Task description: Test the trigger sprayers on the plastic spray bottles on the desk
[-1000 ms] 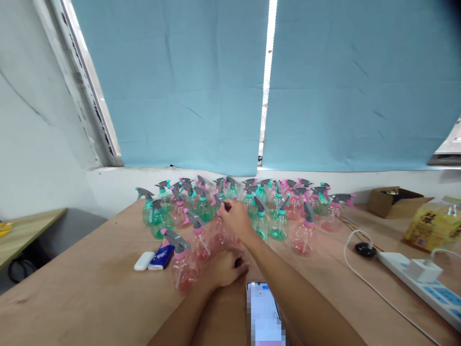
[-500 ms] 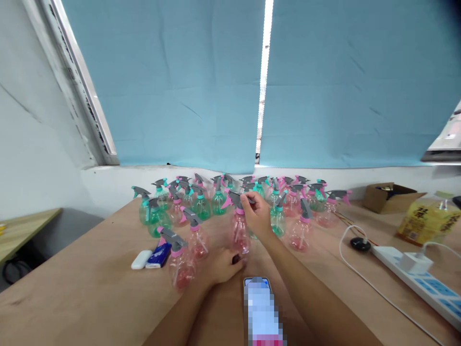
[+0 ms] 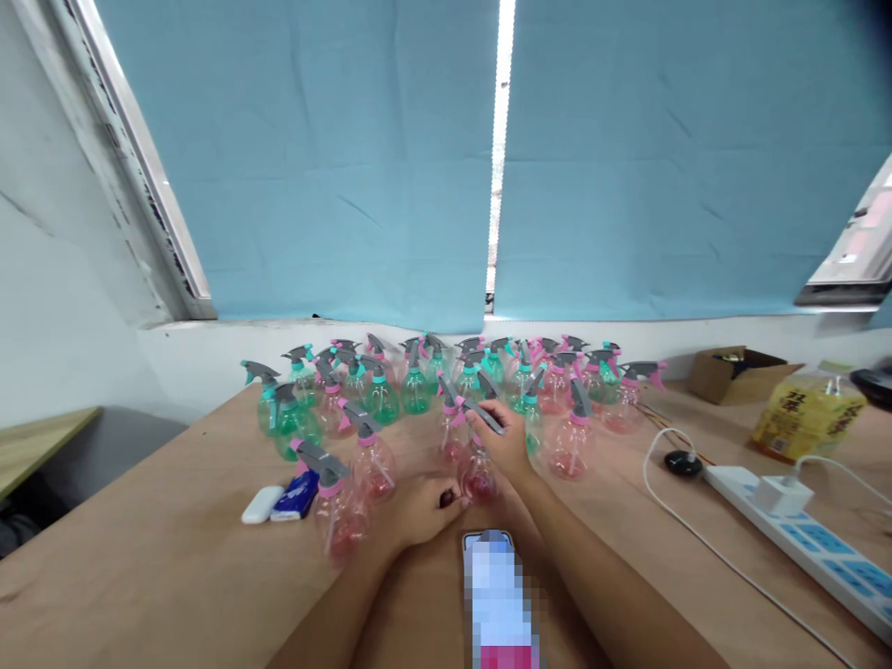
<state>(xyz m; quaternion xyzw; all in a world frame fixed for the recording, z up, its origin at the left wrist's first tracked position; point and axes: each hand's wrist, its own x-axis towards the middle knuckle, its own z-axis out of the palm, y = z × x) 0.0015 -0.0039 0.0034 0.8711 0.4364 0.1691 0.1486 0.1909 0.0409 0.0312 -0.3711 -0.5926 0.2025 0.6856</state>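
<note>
My right hand [image 3: 503, 439] is closed on the grey trigger head of a pink spray bottle [image 3: 479, 481], in front of the cluster at the table's middle. The bottle's lower part is clear pink. Just behind it to the left stands another pink spray bottle [image 3: 450, 444]. My left hand [image 3: 426, 513] rests low on the table with curled fingers, its fingertips against or very near the held bottle's base. A small dark spot shows between its thumb and fingers; I cannot tell what it is. A phone [image 3: 496, 595] with a blurred screen lies below the hands.
Several green spray bottles [image 3: 382, 398] and pink ones stand along the wall. Two pink ones, including a front bottle [image 3: 340, 516], flank my left arm. A white case [image 3: 263, 505] and blue packet [image 3: 295, 494] lie left. Right are a power strip [image 3: 801, 539], yellow pouch [image 3: 801, 418] and cardboard box [image 3: 739, 376].
My right hand and its spray bottle are lower and nearer to me. Another pink bottle now shows behind it. My left hand stays almost in place; the view has shifted slightly.
</note>
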